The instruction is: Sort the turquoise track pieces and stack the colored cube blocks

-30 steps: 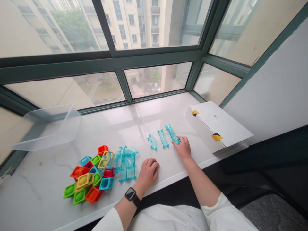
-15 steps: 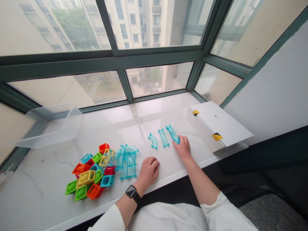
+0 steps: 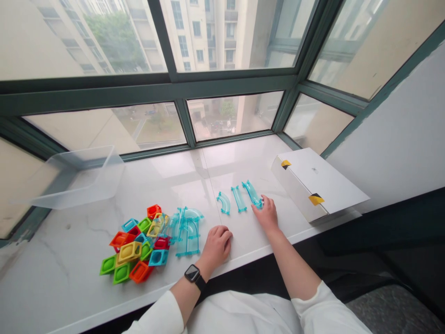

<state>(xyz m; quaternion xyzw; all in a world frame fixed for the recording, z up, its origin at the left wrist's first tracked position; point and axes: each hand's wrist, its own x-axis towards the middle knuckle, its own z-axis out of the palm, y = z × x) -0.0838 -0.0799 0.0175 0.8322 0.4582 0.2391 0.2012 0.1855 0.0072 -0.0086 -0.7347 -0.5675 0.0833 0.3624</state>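
Three clear blue track pieces lie in a row on the white marble sill: a curved one [image 3: 223, 202], a straight one [image 3: 238, 198] and a longer one [image 3: 252, 193]. My right hand [image 3: 267, 214] rests beside the longer piece, its fingertips pinched on that piece's near end. My left hand [image 3: 215, 244] lies curled in a loose fist on the sill, holding nothing that I can see, just right of a heap of blue track pieces [image 3: 186, 227]. Several coloured square frames [image 3: 134, 250] are piled to the left of that heap.
A clear plastic bin [image 3: 74, 178] stands at the back left. A white cardboard box [image 3: 314, 183] with yellow tape lies at the right end of the sill [image 3: 167, 181]. Green window frames [image 3: 174, 83] close the far side. A black watch [image 3: 193, 273] sits on my left wrist.
The camera view has drifted slightly, so everything sits a little to the right. Both hands stay where they were on the sill.
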